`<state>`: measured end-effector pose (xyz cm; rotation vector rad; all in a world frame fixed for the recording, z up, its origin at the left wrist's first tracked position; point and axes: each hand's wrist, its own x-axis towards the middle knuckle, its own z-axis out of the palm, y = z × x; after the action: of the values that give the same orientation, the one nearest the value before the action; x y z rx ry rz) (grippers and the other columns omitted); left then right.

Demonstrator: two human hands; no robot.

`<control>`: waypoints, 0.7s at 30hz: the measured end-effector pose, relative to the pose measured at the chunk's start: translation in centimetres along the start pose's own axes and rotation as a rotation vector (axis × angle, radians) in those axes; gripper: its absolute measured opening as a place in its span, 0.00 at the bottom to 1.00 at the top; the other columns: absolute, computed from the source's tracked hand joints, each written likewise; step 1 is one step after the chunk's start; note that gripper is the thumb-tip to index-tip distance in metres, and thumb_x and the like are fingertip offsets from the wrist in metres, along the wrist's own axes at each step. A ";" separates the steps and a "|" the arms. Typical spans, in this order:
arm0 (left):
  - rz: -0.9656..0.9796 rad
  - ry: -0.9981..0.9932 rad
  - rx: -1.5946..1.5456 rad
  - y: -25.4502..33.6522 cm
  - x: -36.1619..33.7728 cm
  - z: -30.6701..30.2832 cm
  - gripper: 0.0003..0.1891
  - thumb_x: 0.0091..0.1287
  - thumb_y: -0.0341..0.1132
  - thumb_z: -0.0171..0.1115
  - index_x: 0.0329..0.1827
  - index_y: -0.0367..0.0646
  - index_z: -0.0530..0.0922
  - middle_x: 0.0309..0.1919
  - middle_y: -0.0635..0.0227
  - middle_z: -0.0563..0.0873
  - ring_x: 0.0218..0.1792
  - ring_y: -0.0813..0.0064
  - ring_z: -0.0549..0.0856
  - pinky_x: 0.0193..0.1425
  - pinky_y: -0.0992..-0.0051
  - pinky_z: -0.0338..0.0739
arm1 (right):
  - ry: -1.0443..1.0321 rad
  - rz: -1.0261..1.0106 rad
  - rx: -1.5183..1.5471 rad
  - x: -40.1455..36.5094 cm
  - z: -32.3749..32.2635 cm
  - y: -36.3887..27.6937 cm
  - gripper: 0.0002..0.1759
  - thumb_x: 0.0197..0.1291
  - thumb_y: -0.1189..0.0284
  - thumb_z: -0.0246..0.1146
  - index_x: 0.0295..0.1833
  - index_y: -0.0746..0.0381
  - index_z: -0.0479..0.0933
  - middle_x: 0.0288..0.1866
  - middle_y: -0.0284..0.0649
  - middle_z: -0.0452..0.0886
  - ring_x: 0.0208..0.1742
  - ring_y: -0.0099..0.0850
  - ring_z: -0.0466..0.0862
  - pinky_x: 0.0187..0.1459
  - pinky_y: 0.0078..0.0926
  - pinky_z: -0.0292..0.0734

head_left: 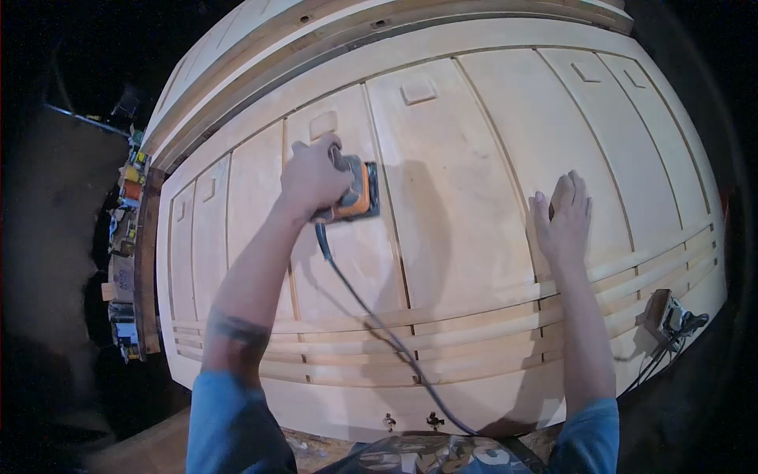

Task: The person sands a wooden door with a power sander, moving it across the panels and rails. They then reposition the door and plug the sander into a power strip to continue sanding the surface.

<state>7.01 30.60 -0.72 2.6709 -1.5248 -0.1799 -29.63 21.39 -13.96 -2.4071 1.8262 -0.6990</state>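
Note:
An orange and black power sander point(356, 192) rests on a large pale wooden panel point(450, 189) with grooves and small raised squares. My left hand point(317, 175) is wrapped round the top of the sander, left of the panel's middle. From the sander a dark cord point(371, 312) runs down across the panel to its near edge. My right hand point(564, 213) lies on the right part of the panel, beside a long groove, holding nothing, with its thumb apart from the fingers.
At the lower right a power socket box point(660, 314) with plugs and cables sits on the panel. Another wooden panel point(229, 71) stands beyond the far edge. Along the left, a wooden ledge point(148, 268) borders assorted boxes and containers point(122, 276).

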 end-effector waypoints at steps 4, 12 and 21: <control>0.000 0.006 0.018 1.3 5.4 -0.2 0.25 0.52 0.45 0.67 0.55 0.51 0.79 0.48 0.48 0.85 0.55 0.51 0.84 0.57 0.59 0.80 | -0.006 0.009 0.014 0.2 -0.1 0.0 0.36 0.69 0.53 0.56 0.70 0.70 0.63 0.76 0.54 0.62 0.79 0.49 0.59 0.77 0.53 0.51; -0.020 -0.049 -0.001 0.7 5.9 0.0 0.26 0.51 0.46 0.68 0.55 0.51 0.79 0.49 0.48 0.86 0.57 0.50 0.83 0.58 0.58 0.80 | -0.023 0.005 0.042 0.1 -0.2 0.3 0.36 0.70 0.52 0.55 0.71 0.69 0.63 0.77 0.54 0.62 0.79 0.49 0.58 0.78 0.50 0.49; 0.021 -0.025 0.008 2.4 3.7 -0.4 0.25 0.50 0.43 0.67 0.54 0.49 0.80 0.49 0.47 0.86 0.57 0.50 0.82 0.59 0.60 0.79 | -0.009 0.034 0.001 0.1 0.2 0.1 0.36 0.69 0.52 0.56 0.71 0.68 0.63 0.77 0.52 0.62 0.80 0.47 0.57 0.78 0.51 0.49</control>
<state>6.89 26.17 -0.37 2.6680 -1.5631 -0.2065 -29.66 21.23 -14.17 -2.3691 1.8580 -0.6856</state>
